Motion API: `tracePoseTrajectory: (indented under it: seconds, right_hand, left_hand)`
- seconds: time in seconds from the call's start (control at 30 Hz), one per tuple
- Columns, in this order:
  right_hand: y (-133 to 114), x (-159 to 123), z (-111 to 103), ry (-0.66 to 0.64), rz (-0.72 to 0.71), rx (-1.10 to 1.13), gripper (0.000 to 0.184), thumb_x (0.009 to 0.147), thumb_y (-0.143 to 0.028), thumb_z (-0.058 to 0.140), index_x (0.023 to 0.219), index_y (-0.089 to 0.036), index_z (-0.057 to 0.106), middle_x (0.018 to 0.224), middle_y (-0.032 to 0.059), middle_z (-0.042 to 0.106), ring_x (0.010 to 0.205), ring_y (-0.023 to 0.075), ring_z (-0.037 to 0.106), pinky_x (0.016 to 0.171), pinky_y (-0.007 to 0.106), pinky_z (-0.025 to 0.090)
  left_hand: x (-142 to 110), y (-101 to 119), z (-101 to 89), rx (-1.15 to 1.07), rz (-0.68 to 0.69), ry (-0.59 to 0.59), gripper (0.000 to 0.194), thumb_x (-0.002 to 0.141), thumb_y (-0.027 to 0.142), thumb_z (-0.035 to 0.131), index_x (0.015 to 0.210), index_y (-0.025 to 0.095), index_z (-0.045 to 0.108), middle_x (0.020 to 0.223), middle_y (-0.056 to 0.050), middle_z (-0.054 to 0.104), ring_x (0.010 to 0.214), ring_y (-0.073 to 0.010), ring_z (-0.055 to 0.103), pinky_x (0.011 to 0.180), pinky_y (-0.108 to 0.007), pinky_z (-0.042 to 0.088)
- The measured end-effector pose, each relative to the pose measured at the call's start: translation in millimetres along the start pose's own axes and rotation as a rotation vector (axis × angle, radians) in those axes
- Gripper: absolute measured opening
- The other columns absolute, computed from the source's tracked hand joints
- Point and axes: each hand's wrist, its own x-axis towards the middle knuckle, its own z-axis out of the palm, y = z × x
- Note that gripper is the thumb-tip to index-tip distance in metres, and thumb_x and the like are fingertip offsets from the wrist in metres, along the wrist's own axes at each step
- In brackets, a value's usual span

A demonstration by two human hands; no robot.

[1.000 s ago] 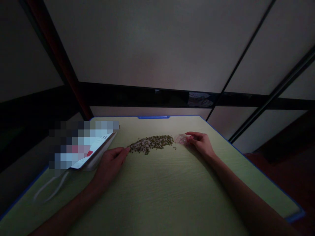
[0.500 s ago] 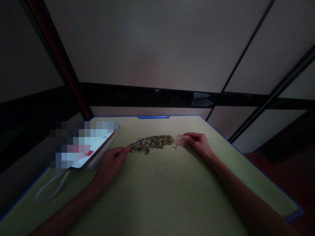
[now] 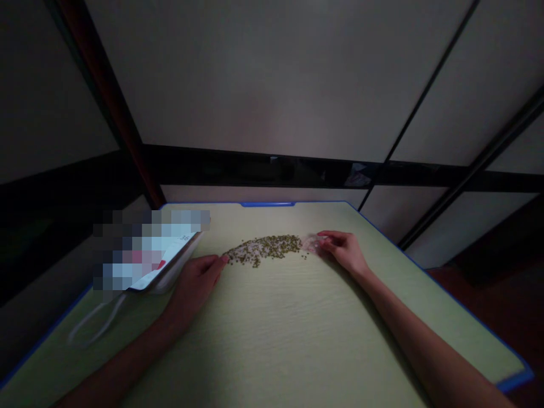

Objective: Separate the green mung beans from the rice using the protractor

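The worktop (image 3: pixel 272 323) has a pale, faintly wood-grained surface with a smooth blue rim and 1 blue raised strip (image 3: pixel 267 204) at its far edge. On it lies 1 long, uneven heap of grains (image 3: pixel 268 247), small, roundish and olive-brown, with paler patches among them; they are too many and too small to count. The left hand (image 3: pixel 198 280) has its thumb and forefinger pressed together at the heap's left end; whether anything thin is between them, I cannot tell. The right hand (image 3: pixel 345 253) pinches 1 clear, crinkled plastic piece (image 3: pixel 311 243) with pinkish marks, just beside the heap's right end. Left of the left hand, 1 flat, glossy phone (image 3: pixel 170 255), screen lit and partly pixelated, tilts over 1 whitish support (image 3: pixel 175 273), near 1 white looped strap (image 3: pixel 108 323).
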Motion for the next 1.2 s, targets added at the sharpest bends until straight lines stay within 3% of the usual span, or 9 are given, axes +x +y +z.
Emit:
tracePoseTrajectory:
  seconds: [0.57,1.2]
  right_hand:
    - [7.1,3.4,4.6,-0.012,-0.044,0.011,0.035,0.058,-0.032,0.061,0.084,-0.009,0.067,0.048,-0.0013,0.054,0.042,0.0099,0.045,0.042,0.022,0.038]
    - [3.9,-0.2,-1.5,-0.05,-0.017,0.007,0.03,0.057,-0.028,0.059,0.081,-0.01,0.065,0.049,-0.0023,0.053,0.042,0.0104,0.048,0.043,0.022,0.039]
  left_hand:
    - [0.6,-1.0,0.8,0.02,0.005,-0.02,0.037,0.069,0.043,0.044,0.043,0.02,0.032,0.038,0.008,0.029,0.036,-0.0069,0.029,0.039,-0.022,0.023]
    - [0.2,-1.8,-0.7,0.025,0.003,-0.009,0.036,0.069,0.043,0.045,0.043,0.02,0.035,0.038,0.008,0.031,0.036,-0.0066,0.029,0.037,-0.022,0.022]
